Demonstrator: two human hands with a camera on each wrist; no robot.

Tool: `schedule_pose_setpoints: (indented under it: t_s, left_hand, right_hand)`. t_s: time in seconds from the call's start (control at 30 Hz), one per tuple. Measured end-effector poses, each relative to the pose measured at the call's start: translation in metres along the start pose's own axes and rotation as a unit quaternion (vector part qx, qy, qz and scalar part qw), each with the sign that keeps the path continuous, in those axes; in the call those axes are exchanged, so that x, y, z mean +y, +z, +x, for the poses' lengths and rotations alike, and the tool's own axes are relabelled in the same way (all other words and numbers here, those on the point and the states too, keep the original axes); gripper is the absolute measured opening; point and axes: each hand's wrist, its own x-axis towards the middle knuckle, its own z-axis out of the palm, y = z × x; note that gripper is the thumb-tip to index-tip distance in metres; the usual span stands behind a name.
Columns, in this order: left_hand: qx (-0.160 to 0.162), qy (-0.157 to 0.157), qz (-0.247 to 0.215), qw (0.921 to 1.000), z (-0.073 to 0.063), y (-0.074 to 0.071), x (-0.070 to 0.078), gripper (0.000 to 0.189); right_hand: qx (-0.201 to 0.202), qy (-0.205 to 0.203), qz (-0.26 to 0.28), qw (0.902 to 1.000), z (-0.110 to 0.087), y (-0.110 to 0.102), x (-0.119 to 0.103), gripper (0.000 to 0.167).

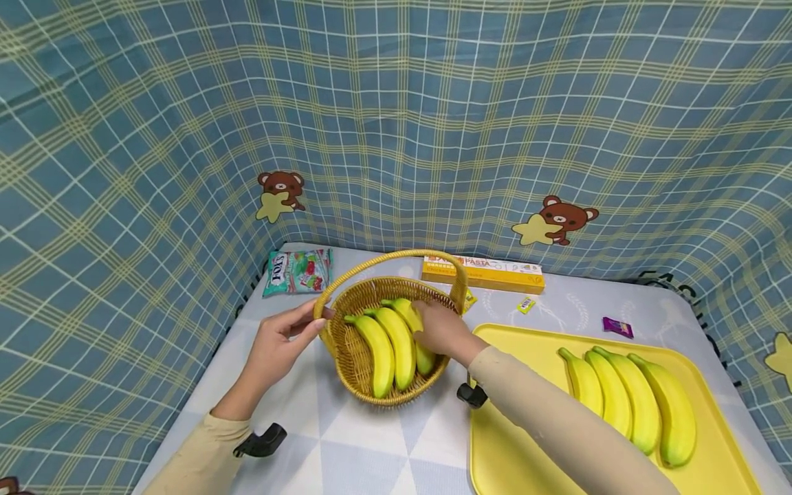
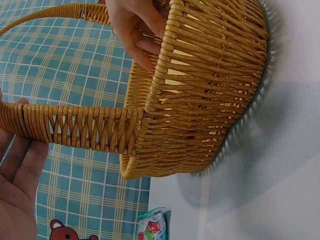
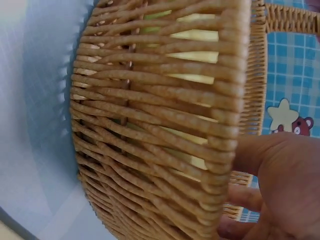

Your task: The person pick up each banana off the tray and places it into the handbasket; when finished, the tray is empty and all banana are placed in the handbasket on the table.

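Observation:
My left hand point(image 1: 278, 345) holds the wicker basket's handle point(image 1: 318, 302) at its left side, fingers behind it in the left wrist view. Inside the wicker basket point(image 1: 391, 402), three yellow bananas point(image 1: 403, 350) lie side by side with their stems away from me. Reaching over the right rim, my right hand point(image 1: 442, 330) grips the rightmost banana point(image 1: 425, 359) and covers part of it. In the right wrist view the basket wall point(image 3: 160, 115) hides those fingertips. Several more bananas point(image 1: 625, 402) lie in a row on a yellow tray point(image 1: 513, 457) at the right.
A green candy bag point(image 1: 300, 271) lies at the back left. Behind the basket is a pasta box point(image 1: 495, 275). A small yellow packet point(image 1: 526, 304) and a purple wrapped sweet point(image 1: 617, 327) lie beyond the tray. Plaid curtain point(image 1: 396, 137) encloses the table.

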Motion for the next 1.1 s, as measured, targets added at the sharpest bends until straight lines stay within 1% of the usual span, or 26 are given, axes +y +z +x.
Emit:
schedule_pose_setpoints:
  t_s: [0.13,0.27,0.4,0.53,0.67,0.77,0.93,1.1]
  left_hand:
    - [0.001,-0.006,0.004,1.0,0.0,-0.001,0.0,0.039]
    - [-0.002,0.0,0.001,1.0,0.001,-0.001,0.001,0.039]
    - [-0.003,0.006,-0.001,1.0,0.002,-0.002,0.002,0.037]
    - [-0.002,0.005,-0.002,1.0,0.001,-0.001,0.001,0.037]
    - [-0.002,0.005,-0.008,1.0,-0.001,-0.001,0.0,0.038]
    - [0.0,0.005,-0.011,0.9999,-0.001,-0.001,-0.001,0.037]
    - [0.002,0.004,-0.008,1.0,-0.001,0.0,-0.001,0.039]
    - [0.002,0.002,-0.007,1.0,-0.001,0.0,-0.001,0.039]
  right_hand:
    - [0.042,-0.028,-0.006,0.9987,-0.012,-0.003,0.0,0.058]
    - [0.088,-0.055,0.004,0.9946,-0.032,-0.007,0.0,0.054]
    - [0.13,-0.067,0.025,0.9889,-0.057,-0.013,0.004,0.051]
    - [0.157,-0.065,0.039,0.9847,-0.084,-0.018,0.017,0.052]
    - [0.173,-0.041,0.021,0.9838,-0.108,-0.017,0.039,0.052]
    - [0.175,-0.008,0.009,0.9845,-0.123,-0.016,0.061,0.052]
    - [0.161,0.059,0.015,0.9852,-0.149,-0.017,0.101,0.053]
    - [0.148,0.112,0.005,0.9827,-0.175,-0.018,0.136,0.056]
